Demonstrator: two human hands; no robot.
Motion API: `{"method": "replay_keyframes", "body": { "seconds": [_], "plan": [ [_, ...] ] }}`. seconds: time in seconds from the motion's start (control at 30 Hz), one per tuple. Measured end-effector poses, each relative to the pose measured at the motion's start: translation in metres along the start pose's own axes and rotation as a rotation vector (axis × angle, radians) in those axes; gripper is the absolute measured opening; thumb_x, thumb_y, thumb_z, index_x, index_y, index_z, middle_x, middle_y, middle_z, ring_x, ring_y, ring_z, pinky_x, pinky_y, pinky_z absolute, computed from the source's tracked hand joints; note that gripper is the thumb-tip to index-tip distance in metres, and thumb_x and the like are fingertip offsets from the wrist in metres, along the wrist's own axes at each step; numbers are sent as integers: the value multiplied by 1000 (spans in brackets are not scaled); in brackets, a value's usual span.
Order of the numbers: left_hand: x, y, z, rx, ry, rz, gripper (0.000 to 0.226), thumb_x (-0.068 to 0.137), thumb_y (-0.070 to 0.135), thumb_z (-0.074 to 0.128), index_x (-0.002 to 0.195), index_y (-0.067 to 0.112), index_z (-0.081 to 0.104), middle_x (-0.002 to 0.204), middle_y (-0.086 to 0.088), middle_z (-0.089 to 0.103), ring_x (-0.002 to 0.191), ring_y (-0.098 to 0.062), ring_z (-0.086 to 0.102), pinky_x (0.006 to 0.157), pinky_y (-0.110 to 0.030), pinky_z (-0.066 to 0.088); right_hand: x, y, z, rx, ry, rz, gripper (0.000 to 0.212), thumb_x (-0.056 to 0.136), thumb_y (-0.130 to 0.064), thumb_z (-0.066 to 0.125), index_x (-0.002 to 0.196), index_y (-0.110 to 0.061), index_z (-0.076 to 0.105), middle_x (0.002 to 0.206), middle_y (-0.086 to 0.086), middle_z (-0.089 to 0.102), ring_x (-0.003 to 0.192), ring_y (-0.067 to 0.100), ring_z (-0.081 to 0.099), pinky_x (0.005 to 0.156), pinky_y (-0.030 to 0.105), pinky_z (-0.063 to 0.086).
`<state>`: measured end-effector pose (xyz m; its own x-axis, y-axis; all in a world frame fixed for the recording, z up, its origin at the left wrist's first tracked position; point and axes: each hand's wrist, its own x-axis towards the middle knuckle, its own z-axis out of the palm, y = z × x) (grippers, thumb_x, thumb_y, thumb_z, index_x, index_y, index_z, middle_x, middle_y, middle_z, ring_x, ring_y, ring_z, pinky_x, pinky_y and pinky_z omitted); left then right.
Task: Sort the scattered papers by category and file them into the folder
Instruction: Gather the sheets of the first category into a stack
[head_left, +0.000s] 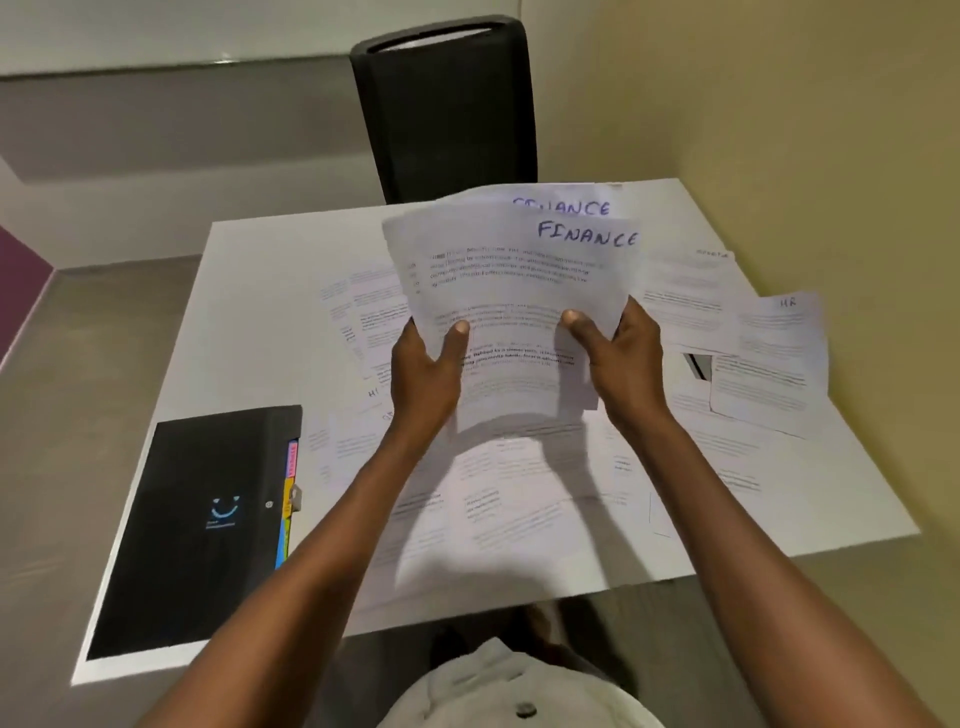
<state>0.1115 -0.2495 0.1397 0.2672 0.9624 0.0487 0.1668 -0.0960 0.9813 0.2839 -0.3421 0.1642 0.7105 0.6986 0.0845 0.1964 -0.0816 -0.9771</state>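
Both hands are up off the table, and between them sits a small stack of FINANCE sheets (511, 291), raised and tilted toward the camera so the handwritten heading reads clearly. The left hand (423, 374) pinches the lower left edge, thumb pressed on the front page; the right hand (621, 358) pinches the lower right edge the same way. At least two sheets are in there, the rear one peeking out above with its own FINANCE heading, so this looks like squaring up one category before it goes away.

Below, the white table (249, 291) carries plenty of loose papers (519, 499), spread flat and overlapping. Off to the right lies a sheet marked HR (779, 332), well apart from the held stack; clearly a different pile to come.

And the destination: the black folder (208, 519) lies closed at the near left corner, coloured index tabs (289, 499) poking from its right edge. It will need opening, I'd say, before these finance pages slot in. A black chair (447, 109) stands beyond the table's far side.
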Motion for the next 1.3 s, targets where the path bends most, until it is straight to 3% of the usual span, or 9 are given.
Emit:
{"method": "replay_keyframes", "body": {
  "seconds": [0.13,0.27,0.37,0.7,0.83,0.97,1.1,1.2,1.3],
  "plan": [
    [-12,-32,14,63,41,-48,40,95,34,63,132,21,55,113,16,63,95,4,61,69,-3,49,-10,37,-4,73,6,32,28,86,-20,73,111,-29,62,104,-16,70,98,1,66,83,22,56],
    [-43,-97,23,102,-15,-229,46,94,33,65,136,19,53,124,8,65,113,-9,62,94,-30,55,-32,109,7,-29,-129,220,42,83,-21,75,122,-18,61,114,-2,69,106,13,65,92,44,55],
    [-55,-115,30,128,-7,-269,44,96,25,64,137,14,52,126,-2,65,118,-20,62,97,-36,55,-42,144,11,-24,-174,227,43,82,-19,73,123,-17,59,115,3,68,108,18,65,91,50,55],
    [-17,-71,12,149,36,-308,42,85,34,77,123,20,64,107,13,68,93,4,63,73,-7,45,-9,114,26,37,-303,164,32,89,-8,67,116,-20,54,104,-12,65,92,-2,66,70,15,55],
    [5,-65,-31,134,317,-356,41,85,23,77,122,9,63,107,0,68,92,-13,66,68,-11,47,1,141,70,-335,-375,248,58,86,-24,70,135,-9,45,131,6,58,119,22,56,98,32,46],
    [13,-78,-103,178,581,-391,43,83,24,78,121,7,65,109,-2,69,100,-18,68,75,-19,48,-30,177,105,-894,-847,-238,68,90,-43,61,147,-14,37,155,11,31,142,31,30,112,49,30],
    [11,-85,-173,39,709,-330,47,87,11,74,132,4,58,120,0,67,106,-8,67,85,-13,52,-54,211,101,-1145,-1085,-224,80,88,-52,58,153,-32,16,163,-3,-8,150,22,-6,117,56,3],
    [12,-89,-211,7,728,-298,45,89,3,70,131,2,56,111,10,66,95,4,68,82,-14,54,-46,222,82,-1201,-1070,-231,91,82,-47,68,154,-34,14,163,-5,-8,150,21,-5,117,56,5],
    [16,-96,-227,-28,714,-306,46,89,3,70,133,3,57,111,9,67,95,2,68,80,-16,55,-33,221,64,-1242,-984,-251,77,77,-38,75,145,-32,39,161,-1,18,148,25,18,111,56,22]
  ]
}}
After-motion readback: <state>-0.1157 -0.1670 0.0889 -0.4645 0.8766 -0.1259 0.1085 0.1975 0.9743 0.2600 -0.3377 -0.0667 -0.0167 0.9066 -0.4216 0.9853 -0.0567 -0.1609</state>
